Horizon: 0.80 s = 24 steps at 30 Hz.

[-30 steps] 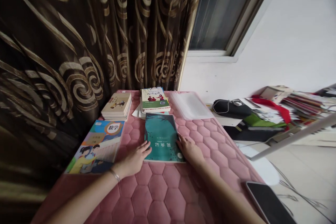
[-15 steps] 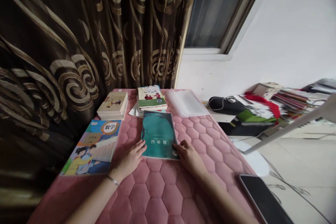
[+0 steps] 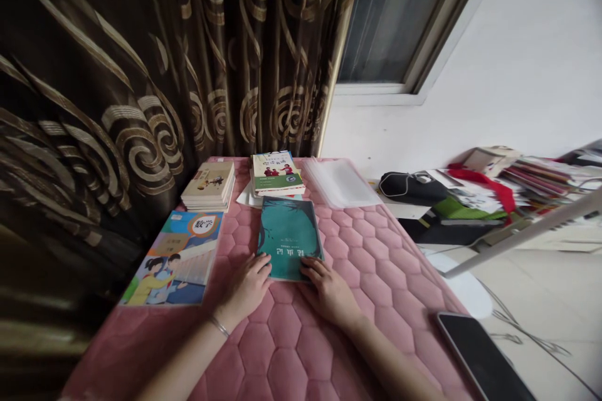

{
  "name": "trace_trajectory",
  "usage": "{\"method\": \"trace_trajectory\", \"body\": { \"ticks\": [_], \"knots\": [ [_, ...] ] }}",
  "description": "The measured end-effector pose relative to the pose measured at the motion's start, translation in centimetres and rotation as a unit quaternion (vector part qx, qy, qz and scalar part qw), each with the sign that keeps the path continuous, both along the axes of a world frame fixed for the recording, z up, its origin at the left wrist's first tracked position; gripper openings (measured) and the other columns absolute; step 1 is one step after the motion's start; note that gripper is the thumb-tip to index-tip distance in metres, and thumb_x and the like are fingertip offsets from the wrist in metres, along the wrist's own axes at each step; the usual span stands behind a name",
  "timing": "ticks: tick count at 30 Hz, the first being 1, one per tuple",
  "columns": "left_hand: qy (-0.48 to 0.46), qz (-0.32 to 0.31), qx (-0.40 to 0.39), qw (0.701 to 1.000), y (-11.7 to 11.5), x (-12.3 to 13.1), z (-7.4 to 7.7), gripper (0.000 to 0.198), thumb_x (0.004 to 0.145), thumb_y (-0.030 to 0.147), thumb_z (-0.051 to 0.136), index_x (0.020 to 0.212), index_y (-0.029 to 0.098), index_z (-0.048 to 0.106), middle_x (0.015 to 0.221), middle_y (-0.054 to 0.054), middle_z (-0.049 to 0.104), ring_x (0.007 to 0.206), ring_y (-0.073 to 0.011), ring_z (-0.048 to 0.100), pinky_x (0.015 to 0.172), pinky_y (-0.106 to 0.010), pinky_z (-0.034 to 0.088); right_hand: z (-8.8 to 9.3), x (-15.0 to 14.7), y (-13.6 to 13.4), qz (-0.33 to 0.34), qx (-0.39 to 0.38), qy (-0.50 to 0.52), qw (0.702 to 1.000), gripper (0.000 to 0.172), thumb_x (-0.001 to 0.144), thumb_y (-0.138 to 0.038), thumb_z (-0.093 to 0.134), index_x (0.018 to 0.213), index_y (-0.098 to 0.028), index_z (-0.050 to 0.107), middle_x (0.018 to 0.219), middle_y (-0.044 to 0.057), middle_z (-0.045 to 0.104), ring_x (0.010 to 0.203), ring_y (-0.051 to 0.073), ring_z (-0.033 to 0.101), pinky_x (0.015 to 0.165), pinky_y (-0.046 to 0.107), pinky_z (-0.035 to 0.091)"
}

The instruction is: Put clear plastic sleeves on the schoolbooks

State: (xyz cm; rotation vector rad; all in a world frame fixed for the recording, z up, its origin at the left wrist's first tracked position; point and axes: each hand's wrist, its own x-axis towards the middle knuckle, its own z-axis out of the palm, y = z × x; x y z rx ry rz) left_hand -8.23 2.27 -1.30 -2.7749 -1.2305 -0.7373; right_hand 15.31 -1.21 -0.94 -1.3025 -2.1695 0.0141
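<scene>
A teal book (image 3: 290,225) lies on the pink quilted cover, its title upside down to me. My left hand (image 3: 251,282) rests at its lower left edge, fingertips touching the side of the cover. Over the lower right corner lies my right hand (image 3: 329,291), fingers stretched onto the cover; its thumb is hard to make out. Neither hand visibly grips the book. Left of my left hand is a mathematics textbook (image 3: 176,257) with cartoon children on it.
Behind stand a stack of beige books (image 3: 209,185), a stack with a white-and-green book (image 3: 277,174) on top, and clear plastic sleeves (image 3: 343,185). A phone (image 3: 484,357) lies at the right edge. Past it are a lamp pole (image 3: 527,238) and piled papers.
My right hand has shifted from the book's right edge onto its lower right corner, fingers now on the cover. The left hand stays by the left edge. The view has shifted slightly.
</scene>
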Motion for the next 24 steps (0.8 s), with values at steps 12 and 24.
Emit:
{"method": "trace_trajectory", "body": {
  "ticks": [12, 24],
  "knots": [
    [-0.019, -0.003, 0.022, 1.0, -0.4, 1.9, -0.7, 0.02, 0.082, 0.005, 0.056, 0.088, 0.019, 0.069, 0.109, -0.005, 0.071, 0.114, -0.0276, 0.059, 0.099, -0.051, 0.048, -1.2, -4.1, 0.6, -0.033, 0.035, 0.022, 0.999, 0.005, 0.084, -0.024, 0.066, 0.083, -0.026, 0.07, 0.096, 0.003, 0.072, 0.1, 0.02, 0.063, 0.098, 0.042, 0.044],
    [-0.136, -0.021, -0.06, 0.989, 1.2, -3.5, -0.3, 0.014, 0.083, 0.015, 0.061, 0.079, 0.023, 0.072, 0.104, -0.003, 0.074, 0.097, -0.018, 0.068, 0.087, -0.036, 0.057, -1.9, 3.5, -0.9, -0.025, 0.028, 0.0, 0.999, 0.02, 0.091, -0.02, 0.052, 0.099, -0.021, 0.07, 0.11, 0.007, 0.071, 0.108, 0.023, 0.062, 0.093, 0.043, 0.051]
  ]
}}
